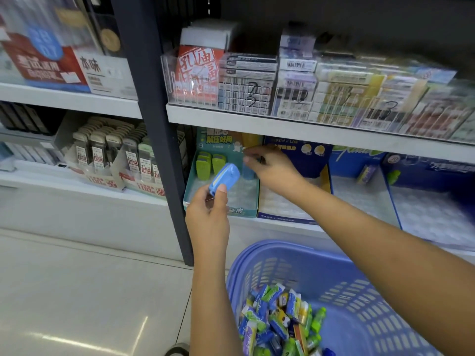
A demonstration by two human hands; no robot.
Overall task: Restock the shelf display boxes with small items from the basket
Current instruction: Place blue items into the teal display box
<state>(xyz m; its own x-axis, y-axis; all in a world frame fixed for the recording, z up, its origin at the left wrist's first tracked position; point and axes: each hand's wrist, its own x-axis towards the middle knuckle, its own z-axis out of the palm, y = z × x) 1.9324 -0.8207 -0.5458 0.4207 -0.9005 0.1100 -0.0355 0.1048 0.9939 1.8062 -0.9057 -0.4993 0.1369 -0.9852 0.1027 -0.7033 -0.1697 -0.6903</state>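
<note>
From the head camera, the only view I have, my left hand (207, 217) is raised in front of the lower shelf, pinching a small light-blue plastic item with a pale stripe (224, 178) by its lower end between thumb and fingertips. The item's long axis runs on a diagonal, its held end low and to the left and its free rounded end pointing up and to the right, towards the open teal cardboard display box (221, 211) just behind it. That box sits on the lower white shelf at the left end of the bay, right beside the dark upright post (154, 98). At its back left a few lime-green items of the same shape (207, 165) stand upright in a row. My right hand (273, 171) reaches across into the back of the same box with its fingers curled over another light-blue piece (248, 173); motion blur hides the fingertips, so I cannot tell whether it is gripping that piece or only touching it. Next to the teal box on the right stands a dark blue display box (318, 155). Below my forearms sits the lilac-blue slotted plastic basket (359, 291), with a heap of small green, blue and yellow wrapped items (282, 320) in its bottom
</note>
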